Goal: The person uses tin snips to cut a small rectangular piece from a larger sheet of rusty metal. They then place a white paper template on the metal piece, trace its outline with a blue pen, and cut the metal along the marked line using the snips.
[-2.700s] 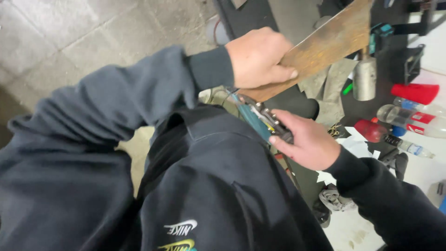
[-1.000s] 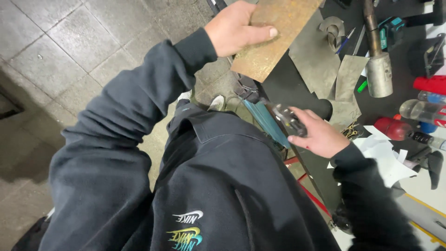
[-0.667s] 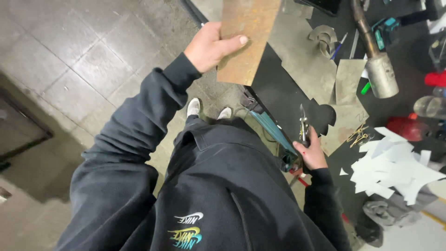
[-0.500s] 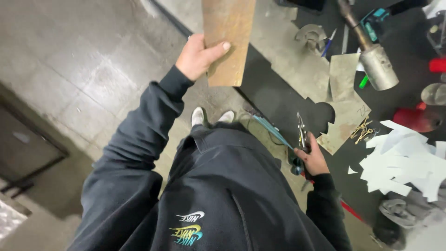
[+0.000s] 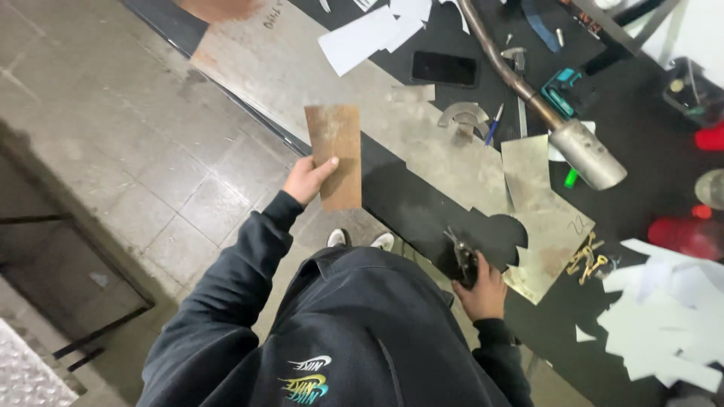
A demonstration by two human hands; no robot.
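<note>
Fingers of the left hand still grip the rusty plate, now lower, while the right hand stays clamped on snips.

The person wears a dark navy sweatshirt of soft, slightly creased cloth that fills the lower middle of the frame. Its long sleeves end in ribbed cuffs: one on the left sleeve near the frame's centre, one on the right sleeve at lower right. Both hands are bare. A small printed emblem in white, yellow and teal sits at the bottom edge. Two white shoe tips peek out above the sweatshirt.
</note>
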